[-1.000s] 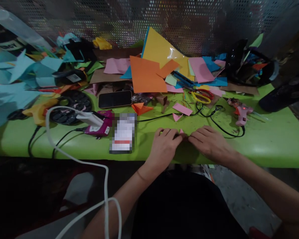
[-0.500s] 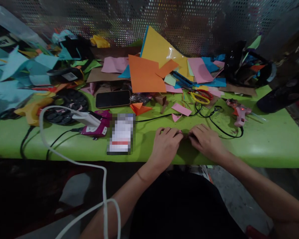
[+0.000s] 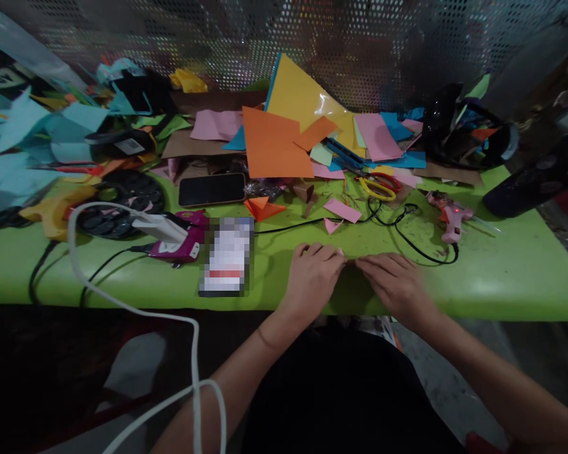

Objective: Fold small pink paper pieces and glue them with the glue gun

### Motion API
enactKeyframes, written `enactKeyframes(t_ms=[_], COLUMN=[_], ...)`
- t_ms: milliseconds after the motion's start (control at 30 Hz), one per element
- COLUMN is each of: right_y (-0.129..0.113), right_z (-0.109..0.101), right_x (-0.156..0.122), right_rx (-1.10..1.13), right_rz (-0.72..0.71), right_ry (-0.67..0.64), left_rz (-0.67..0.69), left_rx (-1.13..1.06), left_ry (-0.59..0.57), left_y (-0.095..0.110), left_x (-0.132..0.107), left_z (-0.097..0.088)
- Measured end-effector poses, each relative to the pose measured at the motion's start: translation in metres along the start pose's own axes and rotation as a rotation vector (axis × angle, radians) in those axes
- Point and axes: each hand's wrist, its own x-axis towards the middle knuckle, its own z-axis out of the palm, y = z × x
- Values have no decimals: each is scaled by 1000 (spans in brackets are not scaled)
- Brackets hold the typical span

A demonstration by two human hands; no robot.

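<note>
My left hand (image 3: 312, 277) rests on the green table (image 3: 502, 277) near its front edge. Its fingers are bent and pressed down on a small pink paper piece (image 3: 341, 252), of which only a tip shows. My right hand (image 3: 395, 284) lies just to the right, fingers stretched flat on the table. Its fingertips meet the left hand's at the paper. Most of the paper is hidden under the hands.
A phone with a blurred screen (image 3: 227, 255) lies left of my hands, and a dark phone (image 3: 212, 189) lies behind it. A pink glue gun (image 3: 449, 221) with a black cord, scissors (image 3: 378, 186), pink scraps (image 3: 341, 210), an orange fold (image 3: 262, 207) and coloured sheets (image 3: 274, 142) fill the back.
My right hand has uncurled, and its fingers now lie flat. It has also slid slightly toward the table's front edge. The left hand has stayed pressed on the paper.
</note>
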Motion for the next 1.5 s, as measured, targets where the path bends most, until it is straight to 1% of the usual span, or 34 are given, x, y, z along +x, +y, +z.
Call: enactKeyframes(t_ms=[133,400,533,700,833,1033,1133,1333,1500], right_y=[0,-1,1,3,3,1,0,1,0], right_z=[4,4,9,11,10,11,11,12,14], right_x=[0,14,20,22,24,27,27,25,23], right_rx=[-32,32,49,36,-1,-73,-106,-149,-228], right_rz=[19,136,166,154,120,71,51,21,3], right_ry=[-27,-85,-74,-57,-47,-33,-35,-60,-68], left_rz=[10,45,60,43,49,68,75,116,124], left_rx=[16,63,81,55,47,113,138,181,199], left_ry=[10,61,77,96,83,49,27,-74,-115], left_y=[-1,3,5,5,5,8,10,10,9], left_x=[-1,-3,-6,-14,-24,-36,-35,-27,-23], left_z=[0,-2,-4,-8,-10,-12,-14,-16,-17])
